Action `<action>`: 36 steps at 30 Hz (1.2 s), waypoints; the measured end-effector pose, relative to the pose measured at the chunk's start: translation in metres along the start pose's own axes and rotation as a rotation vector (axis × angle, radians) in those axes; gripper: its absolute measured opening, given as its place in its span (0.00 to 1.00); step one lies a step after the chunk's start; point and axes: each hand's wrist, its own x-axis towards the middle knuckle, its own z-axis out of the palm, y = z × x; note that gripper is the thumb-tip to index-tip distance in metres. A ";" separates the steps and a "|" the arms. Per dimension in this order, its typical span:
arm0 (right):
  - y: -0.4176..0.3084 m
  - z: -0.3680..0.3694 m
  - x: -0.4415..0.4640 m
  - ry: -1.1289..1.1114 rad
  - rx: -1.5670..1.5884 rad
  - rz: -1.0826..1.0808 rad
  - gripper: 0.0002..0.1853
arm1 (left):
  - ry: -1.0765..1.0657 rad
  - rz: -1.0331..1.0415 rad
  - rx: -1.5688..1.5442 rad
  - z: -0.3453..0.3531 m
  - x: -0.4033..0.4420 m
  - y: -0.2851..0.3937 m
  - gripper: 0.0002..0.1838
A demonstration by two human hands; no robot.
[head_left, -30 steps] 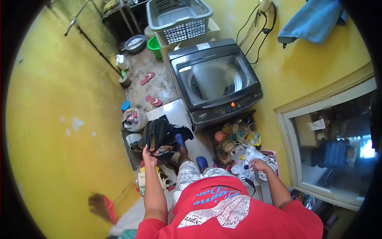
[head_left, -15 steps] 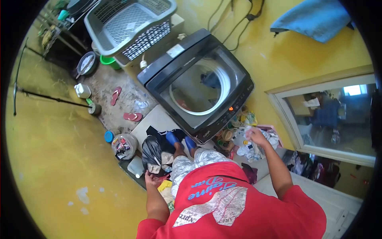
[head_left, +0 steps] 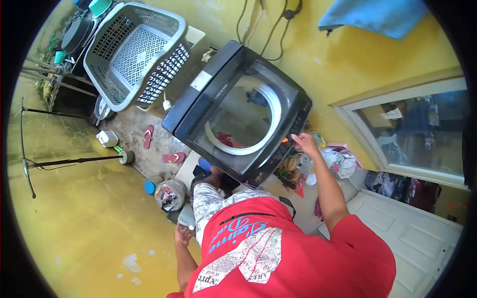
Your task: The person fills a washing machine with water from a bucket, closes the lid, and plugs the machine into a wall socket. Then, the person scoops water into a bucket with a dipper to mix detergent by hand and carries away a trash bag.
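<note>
The washing machine (head_left: 238,111) stands ahead, its front control panel (head_left: 278,151) right at the right hand's (head_left: 305,144) fingertips; 1 finger extends apart from the others, contact unclear. The left hand (head_left: 184,235), fingers loosely apart, is near a whitish container (head_left: 187,217).

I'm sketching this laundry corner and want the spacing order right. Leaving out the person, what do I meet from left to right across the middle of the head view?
White jug, upper pink slipper, washing machine, window.
</note>
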 end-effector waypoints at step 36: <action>-0.560 0.179 0.003 0.596 -0.419 -0.197 0.19 | -0.251 0.400 0.309 0.018 0.176 0.823 0.31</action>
